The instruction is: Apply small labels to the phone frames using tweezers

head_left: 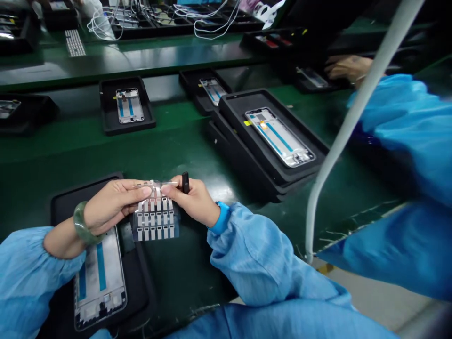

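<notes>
A clear sheet with rows of small white stickers [155, 220] hangs between my two hands. My left hand [113, 202], with a green bangle at the wrist, pinches its upper left edge. The upper right edge is pinched by my right hand [192, 197], which also has a black pen-like tool [185, 182] between its fingers. Below my left forearm a silver phone frame with blue strips [102, 278] lies in a black tray [137, 278], partly covered by my arm and hand.
Stacked black trays [243, 165] hold another phone frame [282, 136] at right centre. Two more trays [102, 108] [194, 94] stand behind. A pale curved tube [330, 160] rises at right, before a co-worker's blue sleeve [406, 122] and hand [348, 68]. White cables [215, 33] lie at the back.
</notes>
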Demonstrator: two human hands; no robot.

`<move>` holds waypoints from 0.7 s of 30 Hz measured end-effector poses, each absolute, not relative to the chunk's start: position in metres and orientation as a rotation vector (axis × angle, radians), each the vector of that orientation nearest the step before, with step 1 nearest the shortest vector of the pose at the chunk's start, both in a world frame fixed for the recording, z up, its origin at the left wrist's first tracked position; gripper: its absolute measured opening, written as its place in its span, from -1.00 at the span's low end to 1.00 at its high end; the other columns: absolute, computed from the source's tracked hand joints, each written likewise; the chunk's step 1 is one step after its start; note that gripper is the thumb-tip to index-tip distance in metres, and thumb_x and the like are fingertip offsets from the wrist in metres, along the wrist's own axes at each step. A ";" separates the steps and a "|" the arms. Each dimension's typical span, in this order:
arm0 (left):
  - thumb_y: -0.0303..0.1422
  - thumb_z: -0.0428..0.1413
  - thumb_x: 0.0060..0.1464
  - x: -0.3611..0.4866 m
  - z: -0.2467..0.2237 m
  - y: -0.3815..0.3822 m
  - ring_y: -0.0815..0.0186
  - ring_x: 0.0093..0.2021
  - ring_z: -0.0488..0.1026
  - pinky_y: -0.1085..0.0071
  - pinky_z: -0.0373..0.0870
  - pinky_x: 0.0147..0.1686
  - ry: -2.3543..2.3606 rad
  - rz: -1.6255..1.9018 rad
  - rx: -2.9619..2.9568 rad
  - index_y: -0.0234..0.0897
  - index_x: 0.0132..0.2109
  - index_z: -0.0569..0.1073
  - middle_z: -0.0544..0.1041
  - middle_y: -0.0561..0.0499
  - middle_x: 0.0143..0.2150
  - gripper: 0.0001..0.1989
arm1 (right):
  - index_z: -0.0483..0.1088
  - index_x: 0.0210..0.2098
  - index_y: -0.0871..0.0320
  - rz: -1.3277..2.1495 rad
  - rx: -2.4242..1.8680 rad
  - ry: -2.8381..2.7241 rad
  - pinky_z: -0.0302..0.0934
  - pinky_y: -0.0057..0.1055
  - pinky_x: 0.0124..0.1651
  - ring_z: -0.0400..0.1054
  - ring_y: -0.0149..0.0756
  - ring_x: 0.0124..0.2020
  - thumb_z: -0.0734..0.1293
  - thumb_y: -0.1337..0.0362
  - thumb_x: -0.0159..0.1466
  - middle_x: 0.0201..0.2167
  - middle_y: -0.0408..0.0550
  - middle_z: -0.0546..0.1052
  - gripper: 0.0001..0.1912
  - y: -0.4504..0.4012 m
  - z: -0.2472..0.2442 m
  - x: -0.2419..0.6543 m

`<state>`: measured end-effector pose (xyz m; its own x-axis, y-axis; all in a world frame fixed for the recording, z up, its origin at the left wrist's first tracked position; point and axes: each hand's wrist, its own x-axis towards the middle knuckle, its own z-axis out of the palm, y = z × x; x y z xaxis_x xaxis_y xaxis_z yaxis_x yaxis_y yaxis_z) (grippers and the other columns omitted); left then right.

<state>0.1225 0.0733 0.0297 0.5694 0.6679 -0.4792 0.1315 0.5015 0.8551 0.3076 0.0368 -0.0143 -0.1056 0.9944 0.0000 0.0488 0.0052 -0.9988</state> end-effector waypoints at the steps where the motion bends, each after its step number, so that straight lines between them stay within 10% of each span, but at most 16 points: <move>1: -0.22 0.20 0.01 0.123 0.029 0.073 0.28 -0.29 0.55 0.35 0.49 -0.20 0.947 0.384 1.048 -0.31 -0.12 0.55 0.61 -0.14 -0.22 -0.68 | 0.22 -0.58 0.16 1.216 -1.172 -1.397 0.09 -0.49 -0.47 0.14 -0.49 -0.55 0.33 0.02 0.18 -0.60 -0.24 0.25 -0.61 0.037 -0.014 0.310; 10: -0.19 0.22 -0.02 0.141 0.041 0.059 0.18 -0.05 0.50 0.21 0.38 0.06 1.091 0.757 1.507 -0.25 -0.12 0.53 0.57 -0.06 -0.07 -0.67 | 0.46 -0.23 0.13 0.854 -1.008 -1.342 0.26 -0.40 -0.44 0.36 -0.36 -0.45 0.27 0.08 0.23 -0.36 -0.04 0.53 -0.72 0.041 0.017 0.362; 16: -0.15 0.12 0.10 0.136 0.019 0.049 0.18 0.23 0.26 0.12 0.10 0.27 0.693 0.489 2.516 -0.23 0.22 0.23 0.36 -0.11 0.20 -0.42 | 0.37 -0.41 0.15 0.906 -1.047 -0.941 0.37 -0.39 -0.49 0.41 -0.36 -0.54 0.14 -0.14 0.26 -0.50 -0.08 0.48 -0.51 0.038 0.024 0.376; 21: -0.07 0.07 0.11 0.127 0.017 0.055 0.12 0.34 0.03 -0.03 -0.14 0.31 0.635 0.295 2.683 -0.18 0.29 0.04 0.14 -0.15 0.33 -0.31 | 0.29 -0.40 0.17 1.108 -1.178 -0.939 0.44 -0.42 -0.44 0.47 -0.37 -0.52 0.41 -0.06 0.06 -0.52 -0.17 0.45 -0.58 0.031 0.016 0.362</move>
